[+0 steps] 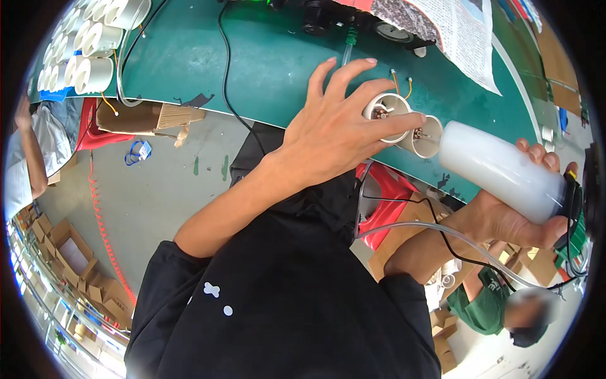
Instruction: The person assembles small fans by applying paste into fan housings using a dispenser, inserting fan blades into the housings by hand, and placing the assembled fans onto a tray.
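My left hand is over the green workbench, with thumb and index finger around a white round plastic cup and the other fingers spread. Inside that cup sit small copper-coloured parts. A second white cup stands against it on the right, partly behind my thumb. My right hand is wrapped around a large translucent white dispensing syringe, held tilted. Its narrow tip points into the second cup. A green-and-black cap and a clear hose are at the syringe's rear end.
Several white cups stand in rows at the bench's left. Newspaper covers equipment with a gauge at the back. A black cable crosses the bench. Red stools and cardboard boxes are below. Another person is at lower right.
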`<state>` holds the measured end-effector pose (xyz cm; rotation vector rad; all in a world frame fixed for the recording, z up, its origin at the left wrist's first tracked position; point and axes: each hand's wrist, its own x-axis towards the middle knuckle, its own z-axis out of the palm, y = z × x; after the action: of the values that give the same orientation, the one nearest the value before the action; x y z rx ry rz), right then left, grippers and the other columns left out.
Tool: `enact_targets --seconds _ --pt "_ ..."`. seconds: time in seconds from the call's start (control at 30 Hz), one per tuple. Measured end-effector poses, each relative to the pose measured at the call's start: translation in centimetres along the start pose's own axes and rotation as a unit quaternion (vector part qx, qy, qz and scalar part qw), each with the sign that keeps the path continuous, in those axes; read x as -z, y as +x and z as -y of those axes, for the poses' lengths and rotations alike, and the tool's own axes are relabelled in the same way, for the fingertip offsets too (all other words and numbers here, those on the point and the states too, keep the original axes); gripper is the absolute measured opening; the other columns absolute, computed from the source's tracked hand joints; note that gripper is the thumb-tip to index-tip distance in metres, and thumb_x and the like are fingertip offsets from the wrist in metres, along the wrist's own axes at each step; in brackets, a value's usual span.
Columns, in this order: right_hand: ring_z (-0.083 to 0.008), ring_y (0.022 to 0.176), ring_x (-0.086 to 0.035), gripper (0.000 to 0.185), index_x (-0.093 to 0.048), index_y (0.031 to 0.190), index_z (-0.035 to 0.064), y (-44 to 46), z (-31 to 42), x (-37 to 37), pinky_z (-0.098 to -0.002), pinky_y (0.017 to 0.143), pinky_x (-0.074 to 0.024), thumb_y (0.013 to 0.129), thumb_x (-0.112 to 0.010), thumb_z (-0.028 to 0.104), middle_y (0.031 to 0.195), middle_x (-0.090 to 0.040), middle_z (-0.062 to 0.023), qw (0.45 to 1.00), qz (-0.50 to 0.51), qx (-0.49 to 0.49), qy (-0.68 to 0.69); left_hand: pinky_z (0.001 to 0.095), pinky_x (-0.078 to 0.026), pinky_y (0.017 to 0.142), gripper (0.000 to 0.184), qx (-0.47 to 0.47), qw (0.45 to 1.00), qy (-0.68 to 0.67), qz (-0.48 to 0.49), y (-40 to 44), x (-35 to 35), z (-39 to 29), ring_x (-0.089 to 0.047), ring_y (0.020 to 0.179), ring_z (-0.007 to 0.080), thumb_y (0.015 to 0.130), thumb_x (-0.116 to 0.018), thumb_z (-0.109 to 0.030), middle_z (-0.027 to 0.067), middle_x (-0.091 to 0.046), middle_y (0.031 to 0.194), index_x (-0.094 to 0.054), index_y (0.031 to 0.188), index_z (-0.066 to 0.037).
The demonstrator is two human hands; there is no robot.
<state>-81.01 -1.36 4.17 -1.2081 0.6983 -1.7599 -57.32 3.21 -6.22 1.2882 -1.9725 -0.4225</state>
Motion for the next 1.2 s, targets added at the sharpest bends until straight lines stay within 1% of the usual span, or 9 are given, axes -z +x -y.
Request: enact_targets --seconds 0.33,0.77,0.8,0.93,1.0,1.07,1.13,1.17,1.2 --pt "-0.0312 0.095 -0.055 0.082 -0.058 0.107 -0.0048 0.3 -0.1 0.6 -0.0511 0.09 -0.0436 0.072 -0.063 0.069 0.105 -0.057 -0.0173 1.0 -0.007 -0.004 -0.015 0.0549 -0.028 0.108 0.051 -0.001 1.0 0.001 -0.001 0.0 -0.1 0.0 -0.041 0.129 0.0316 0.076 -0.078 -0.022 0.0011 -0.053 0.127 -0.064 0.121 -0.042" --pt "-0.0317 0.094 -0.056 0.094 -0.044 0.132 -0.0014 0.0 -0.1 0.2 -0.0525 0.088 -0.0446 0.072 -0.067 0.066 0.104 -0.056 -0.0183 0.995 -0.019 0.024 -0.098 0.0521 -0.029 0.107 0.051 -0.003 1.0 0.004 0.0 0.0 -0.2 0.0 -0.042 0.128 0.0316 0.075 -0.078 -0.021 0.0015 -0.054 0.124 -0.065 0.12 -0.041" --pt "-0.0314 0.094 -0.055 0.095 -0.042 0.135 -0.0013 -0.1 -0.2 -0.3 -0.052 0.088 -0.044 0.072 -0.068 0.065 0.105 -0.056 -0.0182 0.983 -0.055 0.044 -0.17 0.0523 -0.028 0.108 0.055 -0.013 1.0 0.01 0.0 0.0 -0.1 0.1 -0.042 0.128 0.032 0.074 -0.079 -0.022 0.0021 -0.054 0.125 -0.063 0.124 -0.038" --pt "-0.0299 0.092 -0.052 0.092 -0.043 0.135 -0.0016 0.1 3.5 1.8 -0.0482 0.087 -0.0413 0.073 -0.067 0.063 0.106 -0.056 -0.0169 0.995 -0.04 0.062 -0.068 0.0549 -0.025 0.11 0.074 0.023 0.998 -0.06 -0.012 0.5 0.5 -0.1 -0.039 0.131 0.0333 0.068 -0.084 -0.025 0.0048 -0.053 0.13 -0.053 0.135 -0.025" --pt "-0.0289 0.091 -0.053 0.087 -0.043 0.134 -0.0029 0.0 5.5 1.6 -0.047 0.086 -0.0429 0.077 -0.066 0.058 0.105 -0.056 -0.0166 0.977 -0.105 0.085 -0.168 0.0565 -0.022 0.112 0.082 0.024 0.998 -0.051 -0.037 0.2 1.0 0.2 -0.036 0.134 0.0345 0.064 -0.087 -0.025 0.0056 -0.05 0.137 -0.047 0.136 -0.014" --pt "-0.0275 0.087 -0.058 0.072 -0.044 0.13 -0.0046 0.3 7.5 3.5 -0.0451 0.082 -0.0472 0.084 -0.063 0.047 0.101 -0.06 -0.017 0.96 -0.137 -0.014 -0.242 0.0559 -0.02 0.114 0.081 0.042 0.999 0.008 0.008 -0.1 2.1 0.4 -0.036 0.136 0.0335 0.065 -0.086 -0.021 0.0053 -0.052 0.138 -0.047 0.135 -0.011" --pt "-0.0226 0.081 -0.064 0.044 -0.058 0.112 -0.0049 0.6 6.5 4.2 -0.0363 0.074 -0.0516 0.084 -0.073 0.025 0.092 -0.066 -0.0144 0.86 -0.127 -0.072 -0.488 0.0586 -0.021 0.112 0.069 0.057 0.996 -0.062 -0.023 -0.5 2.0 1.1 -0.038 0.135 0.0331 0.068 -0.084 -0.022 0.0083 -0.055 0.13 -0.051 0.127 -0.009" --pt "-0.0203 0.076 -0.063 0.042 -0.061 0.106 -0.0033 1.5 6.3 4.0 -0.0336 0.071 -0.0511 0.08 -0.079 0.024 0.089 -0.067 -0.0108 0.742 -0.098 -0.184 -0.637 0.0548 -0.021 0.115 0.067 0.08 0.989 -0.114 -0.053 -0.4 2.1 1.1 -0.038 0.137 0.0314 0.069 -0.084 -0.016 0.0064 -0.059 0.13 -0.05 0.127 -0.008" --pt "-0.0194 0.074 -0.062 0.048 -0.06 0.107 -0.0033 0.9 3.4 4.5 -0.0327 0.07 -0.0505 0.079 -0.08 0.03 0.088 -0.068 -0.0098 0.738 -0.025 -0.078 -0.67 0.0538 -0.022 0.115 0.064 0.083 0.986 -0.13 -0.062 -0.2 2.4 1.2 -0.041 0.136 0.0316 0.07 -0.083 -0.017 0.007 -0.059 0.131 -0.051 0.125 -0.008"
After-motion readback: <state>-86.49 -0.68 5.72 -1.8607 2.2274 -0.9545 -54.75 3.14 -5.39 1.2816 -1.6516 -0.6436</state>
